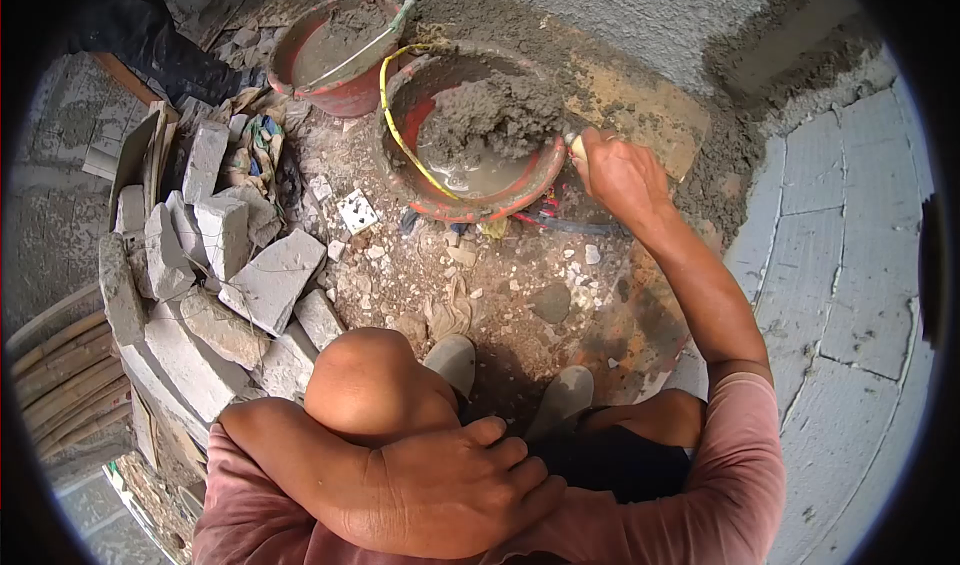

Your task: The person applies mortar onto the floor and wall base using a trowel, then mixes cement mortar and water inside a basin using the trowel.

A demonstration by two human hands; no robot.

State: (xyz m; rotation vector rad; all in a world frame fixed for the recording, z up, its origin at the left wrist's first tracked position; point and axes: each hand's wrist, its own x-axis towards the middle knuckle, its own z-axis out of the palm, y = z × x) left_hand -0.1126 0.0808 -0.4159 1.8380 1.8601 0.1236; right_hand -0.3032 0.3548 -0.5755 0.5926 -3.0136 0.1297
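Rubble and pale crumbs of debris covered the floor [400, 290] around you, with a grey block wall [820, 235] rising on the right and a rough plastered wall [640, 15] at the top. Your right hand [622, 170] was closed around a pale-handled tool [577, 147] at the right rim of the nearer red bucket [510, 204], its fingers wrapped narrowly about the grip; how far its working end went into the mortar could not be made out. Wet mortar [500, 115] stood heaped in that bucket, with watery slurry at the near side and a yellow handle [384, 95] lying across the left edge. Just behind and to the left sat a second red bucket [340, 102], also holding mortar. Your left hand [455, 485] lay palm down over your lap, its forearm across your left knee [365, 375], fingers loosely bent and close together; whether they held anything underneath could not be told. Broken blocks [275, 280] were piled left of that knee
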